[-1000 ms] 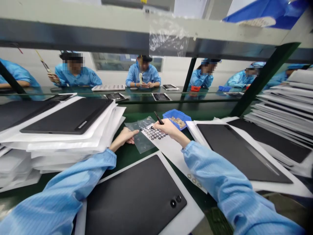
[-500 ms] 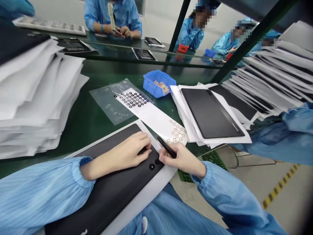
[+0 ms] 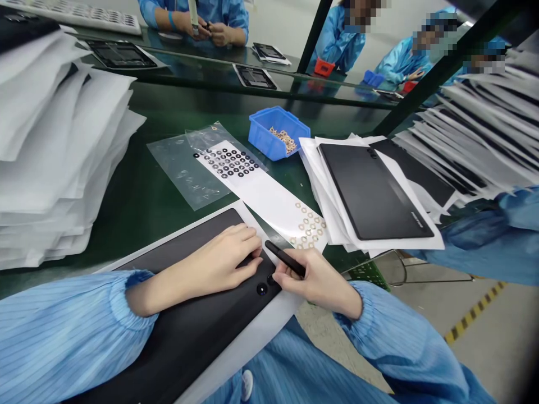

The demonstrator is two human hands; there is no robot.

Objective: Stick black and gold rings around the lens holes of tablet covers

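Note:
My left hand (image 3: pixel 223 258) lies palm down on the back of a black tablet (image 3: pixel 181 286), which sits in a white sheet on my lap. My right hand (image 3: pixel 315 278) pinches a black stylus-like tool (image 3: pixel 286 259), its tip close to the tablet's camera lenses (image 3: pixel 261 289). Farther up the bench lies a white strip with black rings (image 3: pixel 231 164) and gold-coloured rings (image 3: pixel 307 227), on a clear plastic bag (image 3: pixel 181 174). A blue bin (image 3: pixel 275 133) holds small gold-coloured pieces.
Another black tablet on white sheets (image 3: pixel 370 191) lies right of the strip. Tall white stacks (image 3: pixel 54 157) rise at left, and more tablets (image 3: pixel 475 134) are stacked at right. Co-workers in blue sit beyond a glass shelf. Yellow-and-black tape marks the floor (image 3: pixel 474 311).
Over the last second, both hands moved from the ring strip down onto the tablet, and the view tilted downward. Since the half-second frame, my right hand has shifted only slightly.

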